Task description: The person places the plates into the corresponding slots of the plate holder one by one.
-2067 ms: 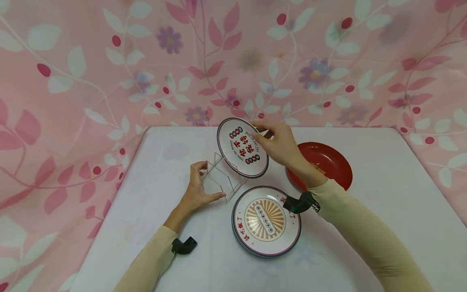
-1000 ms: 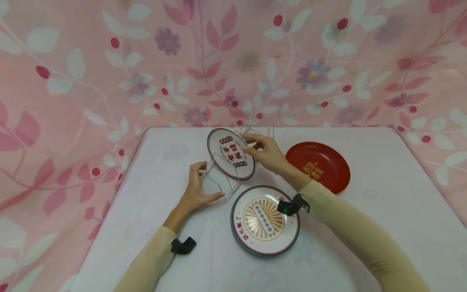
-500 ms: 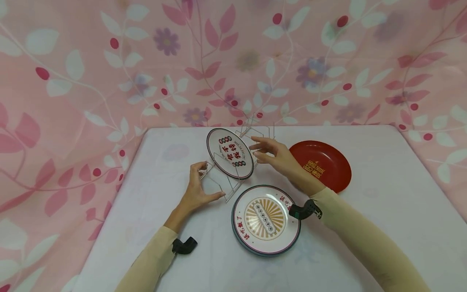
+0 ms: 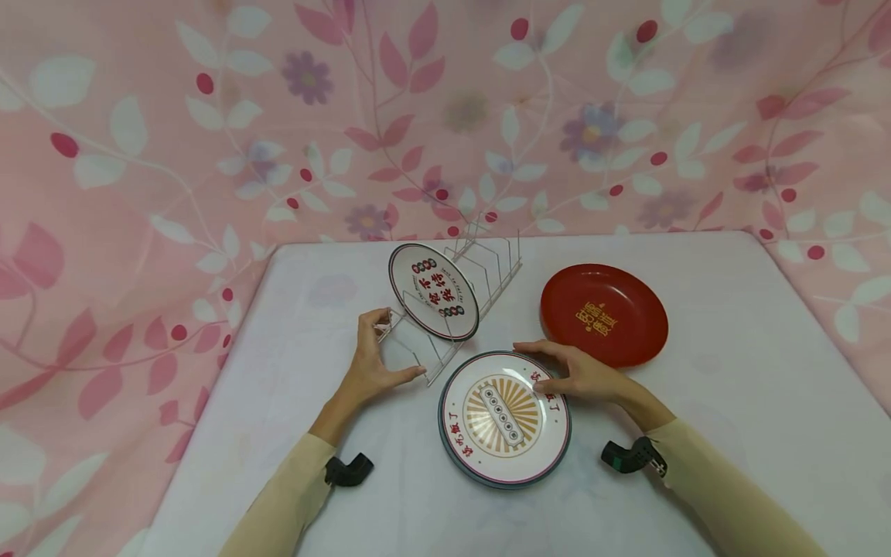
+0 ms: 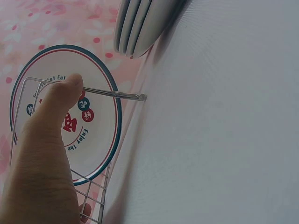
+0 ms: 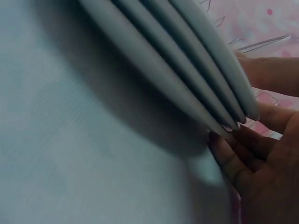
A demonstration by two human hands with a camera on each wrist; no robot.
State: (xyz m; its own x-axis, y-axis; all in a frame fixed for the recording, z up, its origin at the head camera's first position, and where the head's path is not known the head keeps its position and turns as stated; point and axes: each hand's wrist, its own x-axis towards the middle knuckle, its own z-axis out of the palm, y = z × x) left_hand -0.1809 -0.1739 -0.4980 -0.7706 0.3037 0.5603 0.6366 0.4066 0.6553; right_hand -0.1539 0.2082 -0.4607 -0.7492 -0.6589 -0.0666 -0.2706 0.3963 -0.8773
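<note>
My left hand (image 4: 369, 370) holds the front end of a wire plate rack (image 4: 503, 288), thumb on one side and fingers on the other. In the rack's front part a round white plate (image 4: 433, 290) with red lettering and a dark rim leans tilted. My right hand (image 4: 588, 379) is at the right rim of a stack of plates (image 4: 504, 468). Its thumb lies over the top plate, which bears a gold sunburst. In the right wrist view its other fingers curl at the edges of the stacked plates (image 6: 187, 79), some tips below the lowest rim.
A red oval dish (image 4: 626, 302) with gold characters lies behind the right hand. The rack's back slots extend toward the table's (image 4: 731, 348) far edge. A pink floral cloth (image 4: 445, 116) hangs behind the table.
The right hand lowered the white plate into the rack, let go, and moved down and right to the plate stack. The left hand has stayed on the rack.
</note>
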